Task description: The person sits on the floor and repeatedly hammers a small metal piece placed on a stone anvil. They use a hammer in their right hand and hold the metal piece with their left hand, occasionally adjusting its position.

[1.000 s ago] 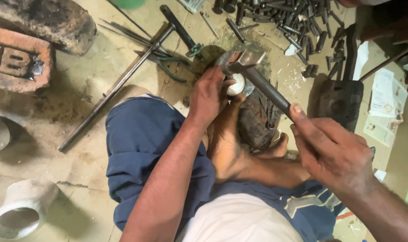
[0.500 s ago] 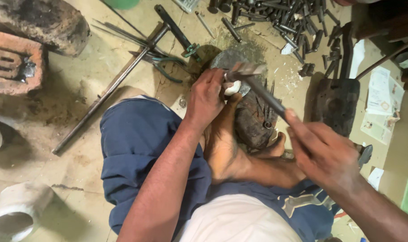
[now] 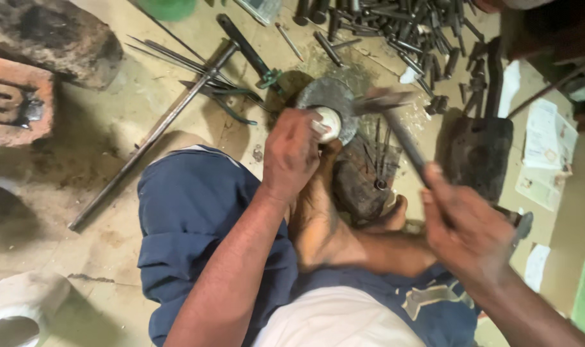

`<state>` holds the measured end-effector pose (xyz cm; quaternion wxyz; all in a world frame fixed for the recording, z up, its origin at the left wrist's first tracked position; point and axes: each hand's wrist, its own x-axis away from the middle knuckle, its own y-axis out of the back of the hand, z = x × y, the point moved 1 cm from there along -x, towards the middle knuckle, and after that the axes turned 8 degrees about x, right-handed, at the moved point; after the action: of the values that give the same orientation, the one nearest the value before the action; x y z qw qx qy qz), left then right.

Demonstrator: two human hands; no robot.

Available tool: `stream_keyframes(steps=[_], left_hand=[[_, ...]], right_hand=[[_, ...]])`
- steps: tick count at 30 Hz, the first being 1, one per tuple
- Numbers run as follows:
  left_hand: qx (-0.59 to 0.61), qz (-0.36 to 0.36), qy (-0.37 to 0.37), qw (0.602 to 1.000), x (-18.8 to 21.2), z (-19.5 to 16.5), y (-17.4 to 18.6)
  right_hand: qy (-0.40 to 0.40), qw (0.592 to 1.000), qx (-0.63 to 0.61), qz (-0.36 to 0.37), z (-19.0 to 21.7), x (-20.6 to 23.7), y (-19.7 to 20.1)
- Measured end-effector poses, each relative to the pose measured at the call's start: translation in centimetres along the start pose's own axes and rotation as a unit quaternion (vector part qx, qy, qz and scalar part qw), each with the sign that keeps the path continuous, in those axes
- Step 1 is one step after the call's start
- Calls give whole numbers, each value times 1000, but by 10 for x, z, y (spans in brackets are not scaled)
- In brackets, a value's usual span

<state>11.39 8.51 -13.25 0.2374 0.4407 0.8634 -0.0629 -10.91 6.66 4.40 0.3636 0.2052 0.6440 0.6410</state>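
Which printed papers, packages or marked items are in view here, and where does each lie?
Printed paper sheets: floor at right edge, pale, creased, rectangular.
Small flat package: top edge, whitish, partly cut off.
Brick: left edge, reddish, with recessed markings.
No screens or signs.

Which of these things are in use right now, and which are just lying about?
In use: left hand gripping white piece on round metal block; right hand holding hammer.

Lying about: long rod, brick, pile of bolts, white pipe fitting, papers, dark stone.
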Motion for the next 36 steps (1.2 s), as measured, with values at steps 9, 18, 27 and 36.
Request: stream_keyframes(steps=[9,18,27,36], left_hand=[[120,-21,80,989,-16,39,-10],[120,83,97,985,-12,50,-6],[72,112,78,988,-17,40,-1],[70,143,52,986,-21,41,1]], right_hand=[[-22,1000,-9,-9,3,-5,10],[-3,998,-56,-21,17,-30,27],[223,968,91,67,20,-61,18],[123,987,37,92,15,-57,17]])
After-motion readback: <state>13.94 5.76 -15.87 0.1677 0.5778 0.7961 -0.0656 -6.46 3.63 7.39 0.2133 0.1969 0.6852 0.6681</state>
